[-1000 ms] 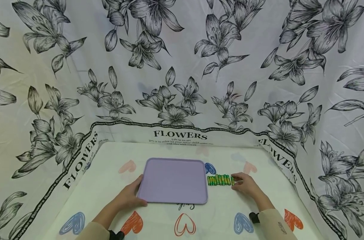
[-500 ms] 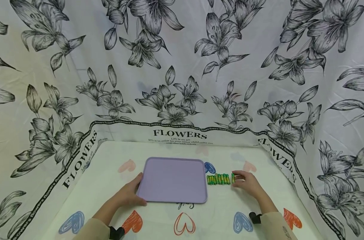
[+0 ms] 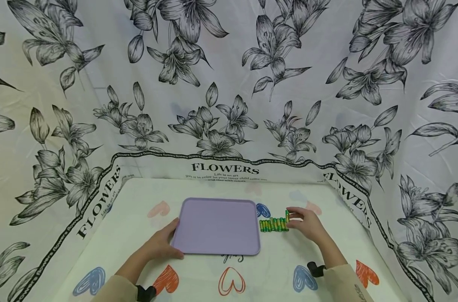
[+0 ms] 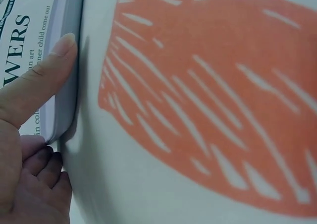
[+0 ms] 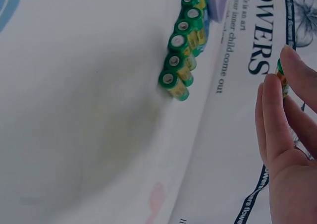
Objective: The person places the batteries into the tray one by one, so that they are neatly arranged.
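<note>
Holds the left forearm [image 3: 132, 266] and right forearm [image 3: 332, 253] out in front, slanting inward toward each other, bare beyond the cuffs of beige sleeves [image 3: 117, 289]. Grips with the left hand [image 3: 161, 244], stretching a straight left thumb [image 4: 44, 78] away from the rest and bending the left fingers [image 4: 52, 177] in below it. Has the right hand [image 3: 306, 223] slightly farther forward, well apart from the left, and pinches with the right thumb [image 5: 299, 75] against nearly straight right fingers [image 5: 275, 120].
</note>
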The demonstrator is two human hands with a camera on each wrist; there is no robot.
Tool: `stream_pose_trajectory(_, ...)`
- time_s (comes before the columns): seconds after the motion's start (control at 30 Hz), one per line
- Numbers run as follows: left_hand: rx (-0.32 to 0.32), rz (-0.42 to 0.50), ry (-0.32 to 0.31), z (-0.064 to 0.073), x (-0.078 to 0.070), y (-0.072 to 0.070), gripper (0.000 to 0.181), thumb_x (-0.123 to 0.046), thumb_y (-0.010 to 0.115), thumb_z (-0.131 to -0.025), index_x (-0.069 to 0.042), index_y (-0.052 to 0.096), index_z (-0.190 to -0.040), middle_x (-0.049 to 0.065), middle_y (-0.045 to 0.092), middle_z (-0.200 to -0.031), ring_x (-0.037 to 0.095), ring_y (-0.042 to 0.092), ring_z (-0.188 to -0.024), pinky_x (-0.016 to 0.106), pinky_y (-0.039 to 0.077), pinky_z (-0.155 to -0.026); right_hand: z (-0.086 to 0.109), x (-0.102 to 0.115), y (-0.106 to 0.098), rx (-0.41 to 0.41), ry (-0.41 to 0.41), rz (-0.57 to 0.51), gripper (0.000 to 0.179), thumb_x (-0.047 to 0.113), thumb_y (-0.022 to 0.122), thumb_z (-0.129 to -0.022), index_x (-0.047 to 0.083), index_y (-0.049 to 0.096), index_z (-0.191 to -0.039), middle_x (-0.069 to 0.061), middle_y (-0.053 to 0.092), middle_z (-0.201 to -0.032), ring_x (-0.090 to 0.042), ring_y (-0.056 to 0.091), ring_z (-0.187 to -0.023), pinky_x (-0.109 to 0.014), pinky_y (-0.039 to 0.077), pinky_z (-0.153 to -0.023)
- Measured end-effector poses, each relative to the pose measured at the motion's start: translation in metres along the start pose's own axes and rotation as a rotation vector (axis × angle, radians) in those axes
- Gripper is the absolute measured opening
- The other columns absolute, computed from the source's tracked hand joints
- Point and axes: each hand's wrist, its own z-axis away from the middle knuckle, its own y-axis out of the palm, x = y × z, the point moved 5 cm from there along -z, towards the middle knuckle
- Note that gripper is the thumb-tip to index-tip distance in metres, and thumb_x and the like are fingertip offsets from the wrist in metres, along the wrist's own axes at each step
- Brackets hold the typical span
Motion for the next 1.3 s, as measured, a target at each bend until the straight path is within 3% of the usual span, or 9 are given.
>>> stream_pose_trajectory(0.27, -0.007, 0.001, 0.015, 0.000, 0.000, -0.001, 0.135, -0.042, 0.098, -0.055, 0.000, 0.023, -0.159, 0.022, 0.025, -0.164, 0.044, 0.025, -0.151, 0.060, 0.024, -0.122, -0.002, 0.022, 0.006, 0.021, 0.013, -0.068, 0.057, 0.009, 0.081, -0.084, 0.005, 0.060, -0.138, -0.015, 0.069, -0.123, -0.030, 0.070, -0.110, -0.031, 0.062, -0.083)
stream_pose_trajectory(0.57, -0.013, -0.011, 0.010, -0.002, 0.004, -0.003, 0.135, -0.045, 0.097, -0.056, -0.003, 0.022, -0.160, 0.018, 0.023, -0.166, 0.043, 0.023, -0.152, 0.061, 0.023, -0.122, -0.009, 0.047, 0.019, 0.029, -0.024, -0.061, 0.057, 0.011, 0.083, -0.083, 0.009, 0.063, -0.136, -0.010, 0.071, -0.120, -0.029, 0.068, -0.113, -0.031, 0.062, -0.081)
stream_pose_trajectory(1.03, -0.006, -0.003, 0.003, 0.004, 0.003, 0.000, 0.135, -0.044, 0.097, -0.055, -0.003, 0.022, -0.160, 0.019, 0.022, -0.166, 0.044, 0.022, -0.151, 0.061, 0.021, -0.122, -0.019, 0.078, 0.055, 0.070, -0.071, -0.117, 0.057, 0.010, 0.083, -0.082, 0.009, 0.063, -0.135, -0.010, 0.069, -0.120, -0.031, 0.069, -0.111, -0.031, 0.062, -0.084)
stream_pose_trajectory(1.3, -0.003, 0.002, 0.015, 0.001, 0.003, -0.001, 0.135, -0.043, 0.097, -0.056, -0.003, 0.021, -0.160, 0.019, 0.021, -0.166, 0.044, 0.020, -0.152, 0.061, 0.019, -0.122, -0.028, 0.098, 0.076, 0.065, -0.100, -0.119, 0.056, 0.009, 0.084, -0.080, 0.009, 0.065, -0.133, -0.007, 0.070, -0.119, -0.038, 0.065, -0.117, -0.035, 0.062, -0.084)
